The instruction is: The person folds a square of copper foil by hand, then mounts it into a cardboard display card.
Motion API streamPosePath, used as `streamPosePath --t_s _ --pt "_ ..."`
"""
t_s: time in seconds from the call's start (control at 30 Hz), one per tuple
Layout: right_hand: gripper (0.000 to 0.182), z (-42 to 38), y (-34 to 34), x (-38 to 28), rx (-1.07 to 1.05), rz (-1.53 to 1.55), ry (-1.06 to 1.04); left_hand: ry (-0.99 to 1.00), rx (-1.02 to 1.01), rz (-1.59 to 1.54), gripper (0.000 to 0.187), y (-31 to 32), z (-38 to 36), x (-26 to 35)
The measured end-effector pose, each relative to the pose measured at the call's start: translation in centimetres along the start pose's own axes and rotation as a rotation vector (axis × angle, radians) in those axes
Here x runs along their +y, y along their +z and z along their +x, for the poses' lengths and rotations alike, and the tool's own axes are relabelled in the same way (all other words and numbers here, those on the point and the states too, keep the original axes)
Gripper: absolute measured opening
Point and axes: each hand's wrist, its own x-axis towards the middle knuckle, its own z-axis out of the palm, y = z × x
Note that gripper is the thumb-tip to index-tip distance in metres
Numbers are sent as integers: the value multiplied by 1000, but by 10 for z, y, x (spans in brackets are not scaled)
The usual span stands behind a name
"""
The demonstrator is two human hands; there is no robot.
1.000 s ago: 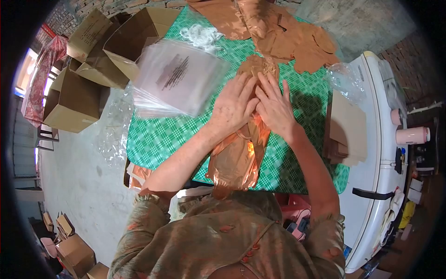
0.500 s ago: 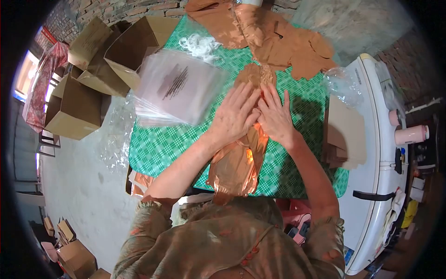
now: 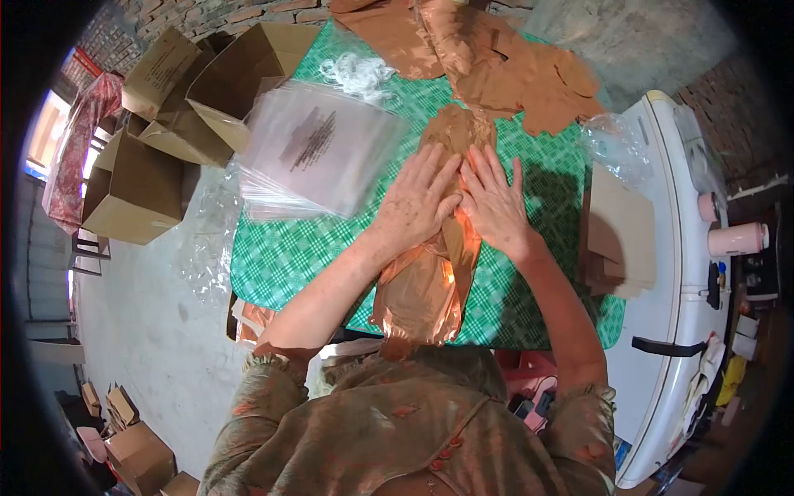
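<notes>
Both hands, left hand (image 3: 416,202) and right hand (image 3: 494,201), lie flat and open, side by side, pressing a copper-coloured garment (image 3: 430,277) on the green checked surface (image 3: 289,248). A stack of clear plastic bags (image 3: 318,149) lies just left; the open cardboard boxes (image 3: 136,178) beyond show nothing inside.

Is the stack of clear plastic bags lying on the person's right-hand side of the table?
No, the stack of clear plastic bags lies beyond the left hand, on the left part of the green checked tablecloth.

Small home packing workshop, bare brick wall (image 3: 207,10) running along twelve o'clock, open cardboard boxes (image 3: 157,124) crowding at ten o'clock, stack of clear printed bags (image 3: 314,149) lying on a green checked tablecloth (image 3: 289,248), concrete floor (image 3: 132,331) showing at eight o'clock.
</notes>
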Motion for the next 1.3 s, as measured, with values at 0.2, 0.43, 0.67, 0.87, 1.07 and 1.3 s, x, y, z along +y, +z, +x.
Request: streamPosePath --t_s 0.2,0.43,0.67,0.87,1.07,1.3 --pt "52 29 -21 0 83 116 -23 -19 62 -42 72 0 1 1" --pt "41 81 -3 26 118 285 -231 -50 79 -83 79 -1 2 2" --pt "36 84 10 36 165 282 -356 -20 86 7 79 -2 3 5" --pt "35 78 -8 29 104 275 -297 -36 49 28 79 -3 2 6" --pt "32 71 -13 32 76 242 -277 -40 38 63 78 -2 2 6" --pt "34 69 3 37 87 362 -260 -36 26 1 80 -2 1 4"
